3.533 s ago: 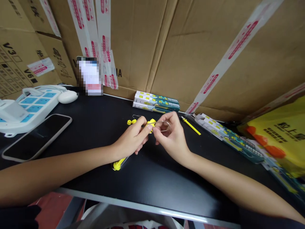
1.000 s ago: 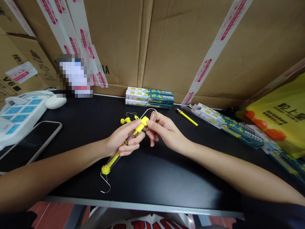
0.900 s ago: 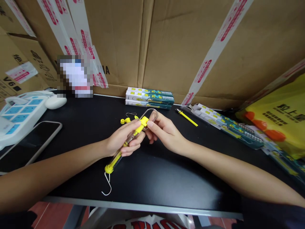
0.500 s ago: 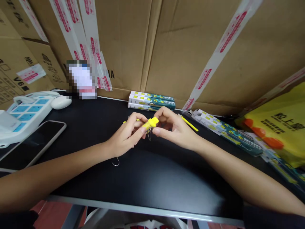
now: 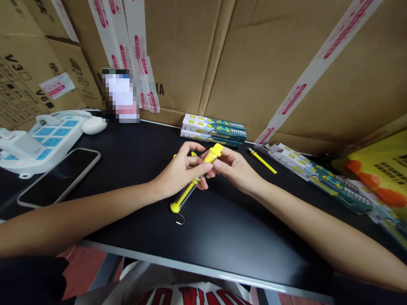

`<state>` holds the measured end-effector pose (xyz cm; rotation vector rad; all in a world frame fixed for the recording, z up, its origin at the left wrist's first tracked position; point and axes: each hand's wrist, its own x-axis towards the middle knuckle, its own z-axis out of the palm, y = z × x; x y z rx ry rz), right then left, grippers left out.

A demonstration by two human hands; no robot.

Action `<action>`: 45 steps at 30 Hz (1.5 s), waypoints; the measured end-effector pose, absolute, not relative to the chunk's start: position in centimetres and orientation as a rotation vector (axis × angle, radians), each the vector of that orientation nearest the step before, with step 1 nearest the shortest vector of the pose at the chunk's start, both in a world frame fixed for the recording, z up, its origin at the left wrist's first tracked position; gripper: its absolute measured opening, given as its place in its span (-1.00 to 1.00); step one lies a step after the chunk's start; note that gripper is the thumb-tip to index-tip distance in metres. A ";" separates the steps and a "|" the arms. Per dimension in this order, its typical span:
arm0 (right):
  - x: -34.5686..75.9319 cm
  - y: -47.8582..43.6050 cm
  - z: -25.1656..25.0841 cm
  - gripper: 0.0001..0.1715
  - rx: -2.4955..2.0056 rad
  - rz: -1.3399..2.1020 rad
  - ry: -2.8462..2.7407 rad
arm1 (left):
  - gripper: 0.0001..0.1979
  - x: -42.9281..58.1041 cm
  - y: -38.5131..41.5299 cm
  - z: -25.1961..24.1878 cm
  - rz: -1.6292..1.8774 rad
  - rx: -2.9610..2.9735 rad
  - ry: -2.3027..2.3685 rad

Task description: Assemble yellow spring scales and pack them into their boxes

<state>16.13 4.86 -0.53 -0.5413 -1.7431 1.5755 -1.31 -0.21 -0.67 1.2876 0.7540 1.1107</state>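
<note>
Both hands meet over the black desk (image 5: 222, 237), the left hand (image 5: 179, 171) and right hand (image 5: 237, 169) pinching a clear tubular spring scale with yellow ends (image 5: 193, 184), its small wire hook (image 5: 180, 220) dangling low.

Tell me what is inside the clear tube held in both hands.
Inside the tube a yellow rod runs to the yellow end cap with a wire hook below it. The left hand and right hand cover the tube's upper part, so what is inside there cannot be seen.
</note>
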 end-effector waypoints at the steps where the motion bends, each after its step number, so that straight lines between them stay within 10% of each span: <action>1: 16.2 4.9 -0.4 -0.63 -0.558 1.575 -1.699 | -0.57 -1.3 -0.2 -0.7 1.108 1.262 0.752; 45: 17.2 4.6 5.3 -0.72 -0.566 1.533 -1.136 | -0.80 0.6 -4.3 -2.5 0.527 2.222 0.915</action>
